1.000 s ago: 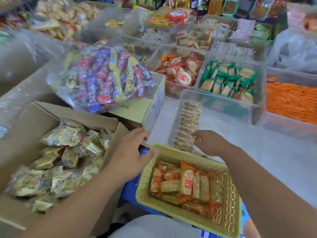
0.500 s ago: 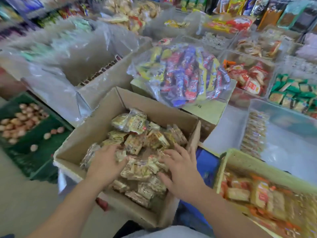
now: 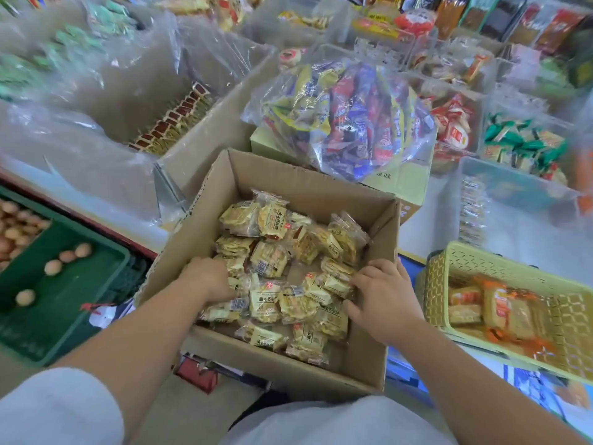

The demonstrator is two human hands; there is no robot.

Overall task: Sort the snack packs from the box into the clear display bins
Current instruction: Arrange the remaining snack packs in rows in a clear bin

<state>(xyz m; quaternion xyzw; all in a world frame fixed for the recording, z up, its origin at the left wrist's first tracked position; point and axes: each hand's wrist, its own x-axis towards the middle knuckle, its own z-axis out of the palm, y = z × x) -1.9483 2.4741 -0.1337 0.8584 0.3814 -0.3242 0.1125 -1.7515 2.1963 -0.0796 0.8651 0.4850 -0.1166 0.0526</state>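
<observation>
An open cardboard box (image 3: 224, 200) sits in front of me, holding several pale yellow snack packs (image 3: 271, 260). Both hands are down inside it. My left hand (image 3: 210, 277) is at the box's left side, fingers curled into the packs there. My right hand (image 3: 383, 297) is at the right wall, fingers and thumb closed around packs at the pile's edge. To the right stands a clear display bin (image 3: 513, 187) with one row of the same packs (image 3: 471, 210) along its left wall.
A yellow basket (image 3: 500, 261) of orange packs lies at my right. A clear bag of mixed candy (image 3: 346, 114) rests on a carton behind the box. A green crate (image 3: 64, 303) with eggs is at the left. More filled bins line the back.
My view and both hands swung left from the clear bin and basket to the box. The hands went down into the packs and their fingers have closed on them.
</observation>
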